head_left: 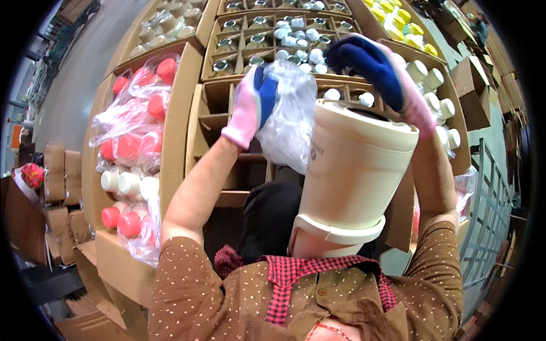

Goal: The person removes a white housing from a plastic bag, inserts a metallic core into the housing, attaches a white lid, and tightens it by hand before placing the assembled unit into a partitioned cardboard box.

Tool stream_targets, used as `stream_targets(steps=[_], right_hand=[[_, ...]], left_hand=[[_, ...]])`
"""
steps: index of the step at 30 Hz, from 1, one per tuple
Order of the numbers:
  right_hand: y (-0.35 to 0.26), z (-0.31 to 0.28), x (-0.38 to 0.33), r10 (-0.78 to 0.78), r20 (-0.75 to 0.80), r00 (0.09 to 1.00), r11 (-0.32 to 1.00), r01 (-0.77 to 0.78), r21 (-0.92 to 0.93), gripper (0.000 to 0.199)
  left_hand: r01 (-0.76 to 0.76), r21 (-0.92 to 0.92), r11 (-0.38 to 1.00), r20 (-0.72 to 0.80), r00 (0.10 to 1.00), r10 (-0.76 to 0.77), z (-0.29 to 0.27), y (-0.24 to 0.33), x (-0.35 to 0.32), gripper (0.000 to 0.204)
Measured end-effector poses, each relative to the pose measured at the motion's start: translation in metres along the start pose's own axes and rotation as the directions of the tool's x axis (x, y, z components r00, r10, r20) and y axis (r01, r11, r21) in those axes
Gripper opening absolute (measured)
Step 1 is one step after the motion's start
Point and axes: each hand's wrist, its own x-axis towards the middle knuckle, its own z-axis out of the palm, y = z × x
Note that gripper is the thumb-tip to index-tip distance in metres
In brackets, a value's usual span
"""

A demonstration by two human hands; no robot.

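Pink-and-blue work gloves cover both hands. My left hand (252,105) is closed on a crumpled clear plastic bag (287,113), which hangs over the divided carton (213,122) in front of me. My right hand (378,79) is raised above the carton's right side, fingers outstretched and slightly bent, with nothing visible in it. Its wrist is beside the rim of a tall cream plastic bucket (355,165), which leans against my body with its dark opening upward. Loose white caps (298,37) lie over clear bottles (257,41) in the carton's far compartments. Several near compartments hold nothing visible.
At left, a carton (179,108) holds red-capped and white containers under plastic film. White-capped containers (433,79) fill a carton at right, with yellow-capped ones (401,23) beyond. A metal grid rack (483,193) stands far right, and stacked cardboard (60,187) at left.
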Motion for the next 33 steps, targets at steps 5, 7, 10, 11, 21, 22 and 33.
stream_targets(steps=[5,7,10,11,21,22,33], right_hand=[[0.051,-0.016,0.037,-0.115,-0.155,0.981,0.877,0.027,-0.479,0.029],[0.053,-0.041,0.038,-0.021,-0.344,0.939,0.982,-0.046,-0.185,0.025],[0.045,-0.045,0.032,-0.238,-0.47,0.85,0.947,0.311,0.083,0.049],[0.049,-0.04,0.028,-0.294,-0.414,0.862,0.934,0.351,0.068,0.05],[0.096,0.032,0.019,0.176,-0.449,0.876,0.885,0.059,0.462,0.02],[0.091,0.028,0.017,0.212,-0.472,0.856,0.905,0.009,0.424,0.021],[0.083,-0.049,-0.088,0.167,-0.315,0.934,0.973,-0.104,0.207,0.023]], left_hand=[[-0.321,0.12,0.94,0.063,0.947,0.315,0.047,0.078,0.068,0.019],[-0.243,-0.11,0.964,0.058,0.966,0.251,0.04,0.081,0.077,0.023],[-0.139,-0.27,0.953,0.03,0.988,0.153,0.005,0.057,0.091,0.027],[-0.172,-0.323,0.931,0.062,0.977,0.202,0.0,0.054,0.09,0.029],[-0.502,0.321,0.803,-0.029,0.843,0.538,0.023,0.04,0.051,0.051],[-0.495,0.072,0.866,-0.137,0.855,0.5,0.027,0.053,0.032,0.052],[-0.086,0.279,0.956,0.184,0.982,0.035,0.012,0.086,-0.021,0.014]])
